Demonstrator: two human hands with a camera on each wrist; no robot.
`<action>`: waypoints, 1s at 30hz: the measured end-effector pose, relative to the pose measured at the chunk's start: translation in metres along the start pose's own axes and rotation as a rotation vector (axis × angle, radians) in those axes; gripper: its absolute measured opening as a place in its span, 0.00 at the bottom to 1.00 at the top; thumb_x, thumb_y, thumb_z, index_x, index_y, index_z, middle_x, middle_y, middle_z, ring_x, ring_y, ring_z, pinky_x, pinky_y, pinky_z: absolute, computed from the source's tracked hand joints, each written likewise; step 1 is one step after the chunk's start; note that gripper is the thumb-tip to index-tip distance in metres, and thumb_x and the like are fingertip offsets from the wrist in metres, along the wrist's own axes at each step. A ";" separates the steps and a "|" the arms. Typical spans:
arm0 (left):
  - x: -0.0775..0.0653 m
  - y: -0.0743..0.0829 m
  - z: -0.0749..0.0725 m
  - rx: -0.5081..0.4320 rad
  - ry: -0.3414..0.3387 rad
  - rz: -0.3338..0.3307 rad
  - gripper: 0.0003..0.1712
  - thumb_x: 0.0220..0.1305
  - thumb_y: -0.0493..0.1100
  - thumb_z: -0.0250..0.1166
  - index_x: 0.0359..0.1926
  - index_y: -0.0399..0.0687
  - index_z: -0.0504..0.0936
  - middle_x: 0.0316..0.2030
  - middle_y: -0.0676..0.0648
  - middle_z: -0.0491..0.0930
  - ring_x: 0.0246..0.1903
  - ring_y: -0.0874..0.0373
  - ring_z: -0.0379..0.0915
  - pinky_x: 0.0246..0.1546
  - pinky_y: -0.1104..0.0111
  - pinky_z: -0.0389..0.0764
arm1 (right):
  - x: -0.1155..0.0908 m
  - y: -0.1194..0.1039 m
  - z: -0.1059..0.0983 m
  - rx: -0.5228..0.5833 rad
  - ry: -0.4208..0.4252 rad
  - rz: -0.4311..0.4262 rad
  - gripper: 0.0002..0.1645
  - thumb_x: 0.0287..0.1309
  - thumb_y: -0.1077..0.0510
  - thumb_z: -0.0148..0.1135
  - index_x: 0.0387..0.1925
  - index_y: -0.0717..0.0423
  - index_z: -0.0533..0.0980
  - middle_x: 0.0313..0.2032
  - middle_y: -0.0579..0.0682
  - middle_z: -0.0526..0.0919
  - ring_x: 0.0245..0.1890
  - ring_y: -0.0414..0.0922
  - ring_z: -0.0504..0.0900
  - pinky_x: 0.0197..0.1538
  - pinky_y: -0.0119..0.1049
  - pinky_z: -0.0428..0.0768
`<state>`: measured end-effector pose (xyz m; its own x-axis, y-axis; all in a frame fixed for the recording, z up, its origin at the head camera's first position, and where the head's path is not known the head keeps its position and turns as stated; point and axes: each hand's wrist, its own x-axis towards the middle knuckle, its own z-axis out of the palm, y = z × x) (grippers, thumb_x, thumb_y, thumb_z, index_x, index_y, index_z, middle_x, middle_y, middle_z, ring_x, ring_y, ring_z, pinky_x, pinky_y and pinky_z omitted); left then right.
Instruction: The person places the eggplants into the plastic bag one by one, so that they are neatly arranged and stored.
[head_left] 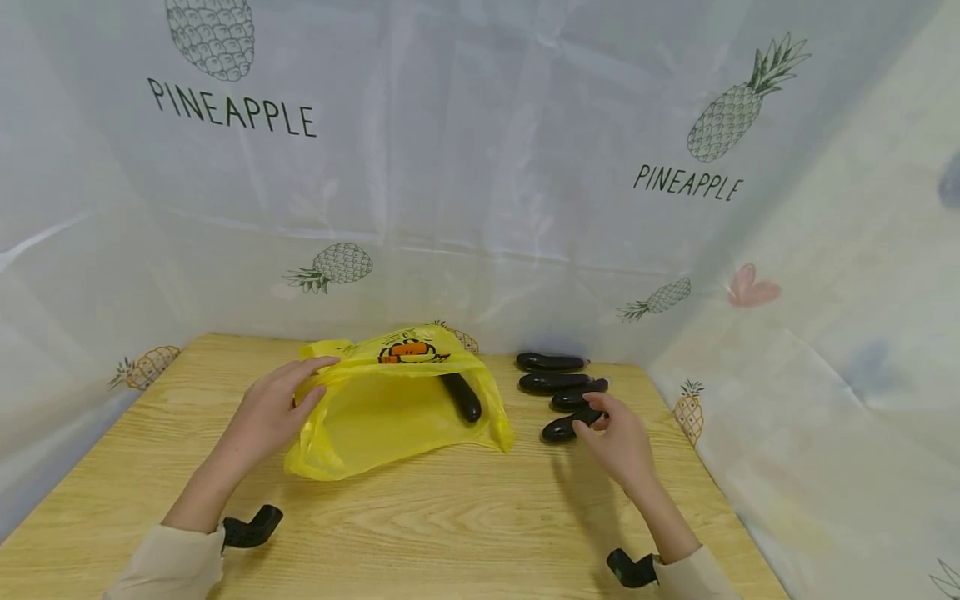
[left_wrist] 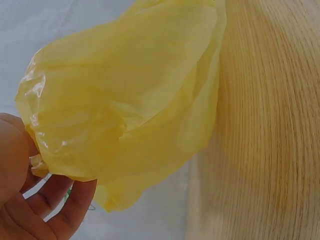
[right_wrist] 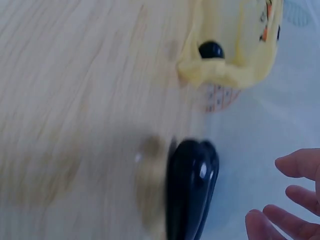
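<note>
A yellow plastic bag [head_left: 390, 417] lies on its side with its mouth spread toward me, and one dark eggplant [head_left: 462, 397] is inside it. My left hand [head_left: 272, 408] grips the bag's left edge; the left wrist view shows fingers [left_wrist: 75, 205] curled at the plastic [left_wrist: 125, 100]. Several glossy eggplants [head_left: 551, 382] lie in a loose row right of the bag. Over the nearest eggplant [head_left: 561, 429] hovers my right hand [head_left: 618, 437], thumb and fingers parted. In the right wrist view that hand [right_wrist: 295, 200] holds nothing and stays apart from the eggplants [right_wrist: 190, 185].
The wooden table [head_left: 450, 533] ends at a pale curtain [head_left: 480, 167] printed with pineapples, which rises behind and along both sides. Black wrist mounts [head_left: 253, 527] sit on both forearms near the sleeves.
</note>
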<state>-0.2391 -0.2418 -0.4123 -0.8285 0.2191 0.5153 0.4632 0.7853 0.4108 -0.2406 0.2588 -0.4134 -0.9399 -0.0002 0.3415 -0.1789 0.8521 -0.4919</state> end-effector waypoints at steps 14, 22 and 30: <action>0.001 0.002 -0.001 -0.003 -0.010 -0.026 0.28 0.76 0.36 0.66 0.73 0.50 0.76 0.62 0.36 0.82 0.27 0.56 0.72 0.36 0.55 0.77 | -0.027 0.065 -0.019 -0.171 -0.032 0.068 0.34 0.65 0.53 0.73 0.68 0.64 0.75 0.59 0.72 0.78 0.44 0.63 0.84 0.40 0.58 0.84; 0.000 0.003 -0.002 -0.010 -0.025 -0.044 0.27 0.77 0.36 0.65 0.74 0.51 0.76 0.62 0.37 0.82 0.23 0.59 0.65 0.33 0.59 0.73 | -0.034 0.085 -0.020 -0.166 -0.073 0.116 0.36 0.64 0.54 0.75 0.67 0.68 0.74 0.56 0.74 0.77 0.43 0.62 0.81 0.43 0.60 0.83; -0.001 0.003 -0.005 -0.015 -0.035 -0.064 0.27 0.78 0.37 0.64 0.75 0.51 0.75 0.60 0.36 0.83 0.21 0.59 0.63 0.29 0.62 0.70 | -0.033 0.094 -0.018 -0.151 -0.094 0.118 0.37 0.63 0.54 0.75 0.66 0.71 0.73 0.48 0.72 0.81 0.42 0.61 0.80 0.44 0.61 0.81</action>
<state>-0.2356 -0.2425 -0.4079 -0.8671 0.1890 0.4609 0.4131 0.7899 0.4532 -0.2208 0.3479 -0.4565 -0.9760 0.0611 0.2089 -0.0272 0.9179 -0.3958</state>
